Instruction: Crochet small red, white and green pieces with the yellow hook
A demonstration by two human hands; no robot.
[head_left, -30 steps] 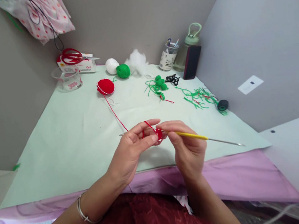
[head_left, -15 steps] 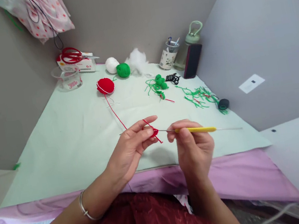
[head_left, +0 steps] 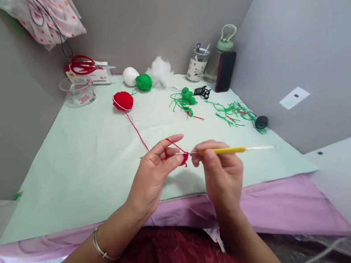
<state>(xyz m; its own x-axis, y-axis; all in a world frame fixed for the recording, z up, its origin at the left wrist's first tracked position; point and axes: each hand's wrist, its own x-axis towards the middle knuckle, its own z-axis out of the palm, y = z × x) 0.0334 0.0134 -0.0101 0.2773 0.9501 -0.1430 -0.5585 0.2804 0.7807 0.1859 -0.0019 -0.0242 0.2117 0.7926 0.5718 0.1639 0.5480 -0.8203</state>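
Observation:
My left hand (head_left: 155, 169) pinches a small red crochet piece (head_left: 185, 159) between thumb and fingers, with red yarn looped over its raised index finger. That strand runs back to a red yarn ball (head_left: 123, 101) on the table. My right hand (head_left: 221, 171) is closed around the yellow handle of a crochet hook (head_left: 223, 150). The hook's thin metal tip passes through the top of the red piece and reaches the left fingers. At the handle's other end a second metal shaft sticks out to the right.
Behind the hands lie green crocheted balls (head_left: 187, 96), a black claw clip (head_left: 202, 92), green yarn scraps (head_left: 233, 112) and a black roll (head_left: 261, 122). Farther back are a green yarn ball (head_left: 144, 82), white stuffing (head_left: 161, 71), red scissors (head_left: 84, 65), a plastic tub (head_left: 79, 94), a phone (head_left: 225, 72) and a bottle (head_left: 214, 63).
My right hand has shifted left, so the hook's tip now reaches farther across the red piece. The yarn from the red ball lies slightly farther right.

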